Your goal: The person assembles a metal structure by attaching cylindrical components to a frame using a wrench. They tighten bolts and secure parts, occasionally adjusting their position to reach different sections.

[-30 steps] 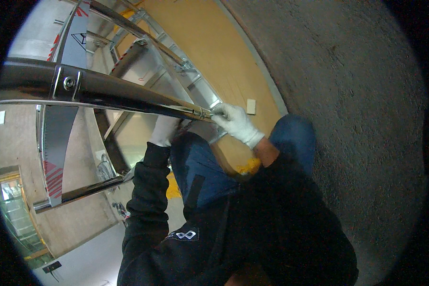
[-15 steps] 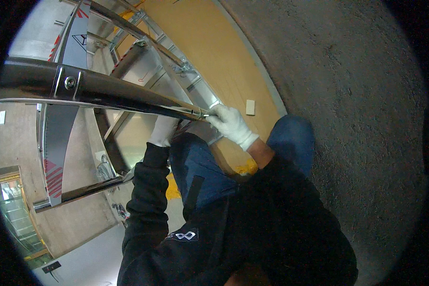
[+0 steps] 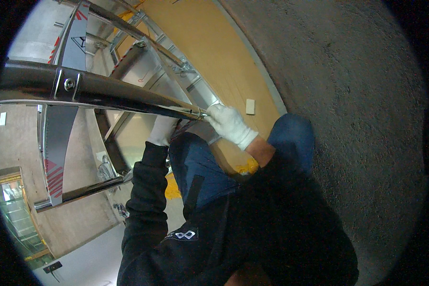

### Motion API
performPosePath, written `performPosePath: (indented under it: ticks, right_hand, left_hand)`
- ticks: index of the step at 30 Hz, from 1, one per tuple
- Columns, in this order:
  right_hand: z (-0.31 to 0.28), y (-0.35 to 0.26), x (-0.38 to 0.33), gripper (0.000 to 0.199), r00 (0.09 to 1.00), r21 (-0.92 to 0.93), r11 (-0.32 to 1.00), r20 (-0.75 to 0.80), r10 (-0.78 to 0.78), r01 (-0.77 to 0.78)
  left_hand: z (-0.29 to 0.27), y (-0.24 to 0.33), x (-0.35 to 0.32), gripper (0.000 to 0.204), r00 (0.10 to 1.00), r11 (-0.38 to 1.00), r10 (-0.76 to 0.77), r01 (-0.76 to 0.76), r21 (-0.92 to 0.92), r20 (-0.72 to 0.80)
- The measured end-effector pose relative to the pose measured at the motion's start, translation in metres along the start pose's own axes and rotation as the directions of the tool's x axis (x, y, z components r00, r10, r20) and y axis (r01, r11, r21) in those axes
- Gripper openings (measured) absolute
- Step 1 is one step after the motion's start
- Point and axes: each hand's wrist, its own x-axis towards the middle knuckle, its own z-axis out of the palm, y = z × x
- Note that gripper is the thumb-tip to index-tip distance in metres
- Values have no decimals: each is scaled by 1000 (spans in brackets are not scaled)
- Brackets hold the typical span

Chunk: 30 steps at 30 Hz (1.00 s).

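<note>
A thick, shiny metal pole [image 3: 114,91] runs from the left edge toward the middle, with a bolted clamp plate [image 3: 69,84] near its left end. At its narrow end, my right hand [image 3: 231,126], in a white glove, is closed with fingertips pinched on a small, thin metal piece [image 3: 203,114]. Most of that piece is hidden by the glove. My left hand [image 3: 163,129], also white-gloved, reaches up under the pole beside my knee. The pole and knee cover its fingers, so its grip does not show.
Metal tubes and rails form a frame around a tan board [image 3: 224,62]. A small pale block [image 3: 250,107] lies on the board. A grey panel [image 3: 62,143] with red stripes stands at left. Rough dark floor [image 3: 362,119] spreads along the right; yellow material [image 3: 246,167] shows between my knees.
My right hand has shifted very slightly left and down at the pole's end. The pole and my left hand look almost unmoved.
</note>
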Motion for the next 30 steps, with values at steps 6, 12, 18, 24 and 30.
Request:
performPosePath:
  ticks: [6,12,18,24,30]
  right_hand:
    - [-6,-5,8,13,996,-48,998,87,-28,32]
    - [0,-23,5,16,706,730,239,436,559,-640]
    - [1,-57,13,11,403,647,-741,736,544,-182]
    - [0,-53,4,10,571,712,-657,655,494,-248]
    - [-13,-37,-11,27,610,801,-89,517,600,-592]
  left_hand:
    - [0,-11,-5,16,983,908,-183,182,-377,32]
    - [0,-2,1,17,968,864,-240,245,-440,67]
    - [4,11,-2,18,916,697,-387,365,-617,105]
    - [0,-10,0,14,982,931,-180,188,-312,55]
    - [-6,0,-8,14,966,936,-244,257,-240,85]
